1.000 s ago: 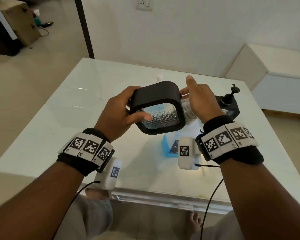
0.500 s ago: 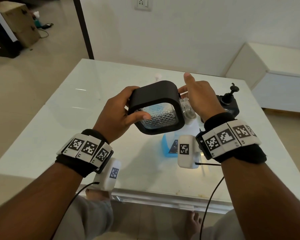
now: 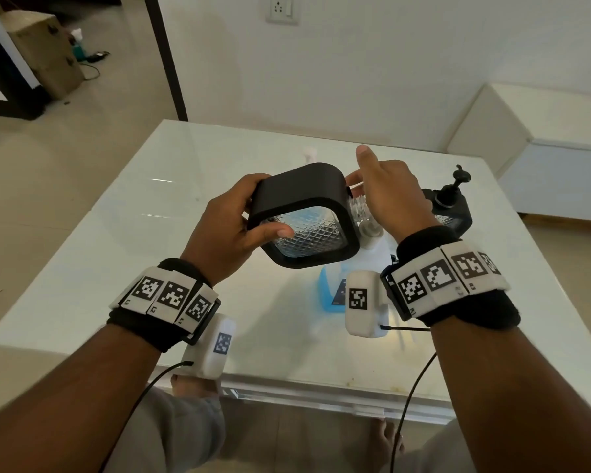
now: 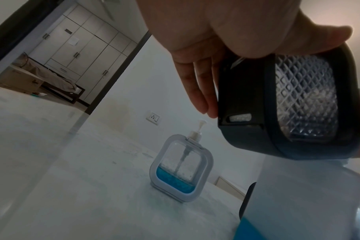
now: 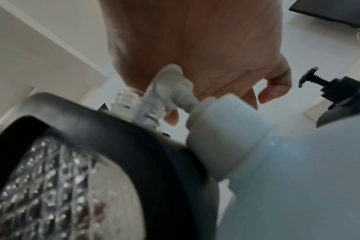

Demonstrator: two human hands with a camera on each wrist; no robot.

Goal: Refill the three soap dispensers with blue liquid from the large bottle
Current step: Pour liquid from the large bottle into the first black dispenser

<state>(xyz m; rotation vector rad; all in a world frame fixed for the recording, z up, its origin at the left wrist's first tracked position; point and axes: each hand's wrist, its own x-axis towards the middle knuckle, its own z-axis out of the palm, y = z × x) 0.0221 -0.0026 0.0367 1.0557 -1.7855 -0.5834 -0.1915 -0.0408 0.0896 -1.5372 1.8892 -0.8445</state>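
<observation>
My left hand (image 3: 232,227) grips a black-framed soap dispenser (image 3: 304,199) with a clear diamond-cut body. It is held in the air, tipped on its side, with its bare threaded neck (image 3: 357,208) pointing right. My right hand (image 3: 393,196) hovers at that neck: the thumb touches it, the index finger sticks up, and the other fingers curl loosely on nothing. Directly below stands the large bottle (image 3: 331,288) of blue liquid, its white pump head (image 5: 169,81) close under my right palm. The left wrist view shows a white dispenser (image 4: 181,170) with a little blue liquid.
A second black dispenser (image 3: 454,206), with its pump on, stands on the white table (image 3: 151,250) just right of my right hand. The white dispenser's pump tip (image 3: 310,153) shows behind the held one. A low white cabinet (image 3: 543,148) stands at the right.
My right index finger has lifted a little higher above the neck. The held dispenser and both hands stay almost where they were.
</observation>
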